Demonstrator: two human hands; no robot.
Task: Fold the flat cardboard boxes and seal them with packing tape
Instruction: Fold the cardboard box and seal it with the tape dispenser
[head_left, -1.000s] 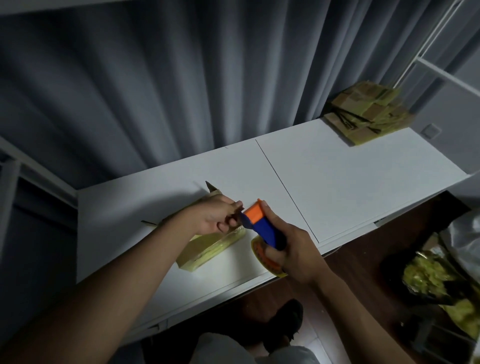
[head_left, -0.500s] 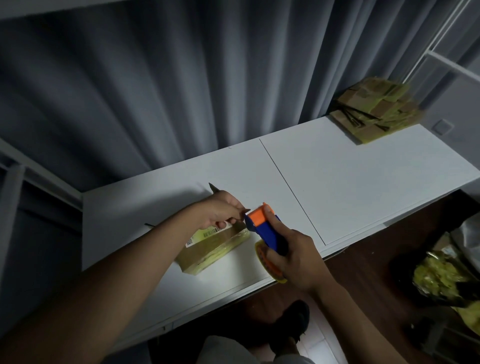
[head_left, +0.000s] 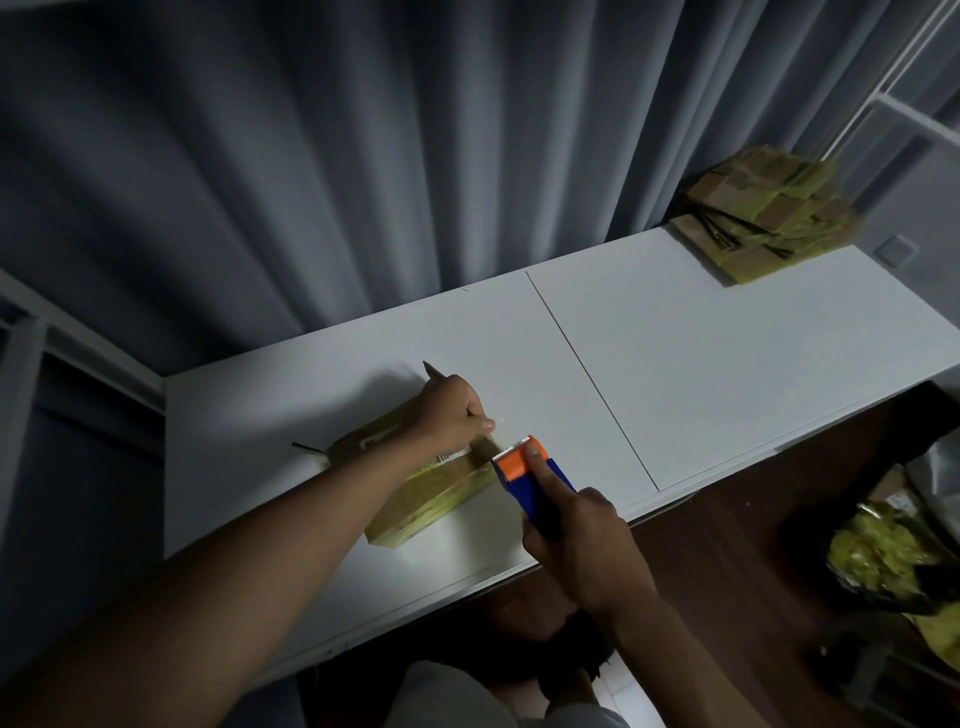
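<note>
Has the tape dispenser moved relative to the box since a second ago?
Yes. The tape dispenser has pulled slightly rightward, off the box, toward the table seam; the left hand pins the tape end.

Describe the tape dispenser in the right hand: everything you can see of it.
The tape dispenser has a blue plastic body and an orange head with a toothed cutting edge. The right hand grips its handle, index finger lying along the top. Its head sits at the near right end of the cardboard box, above the white table. The roll is mostly hidden.

The tape dispenser (head_left: 530, 478) is blue with an orange head; the box (head_left: 431, 499) is brown with yellow-green tape; the tabletop (head_left: 701, 353) is white.
</note>
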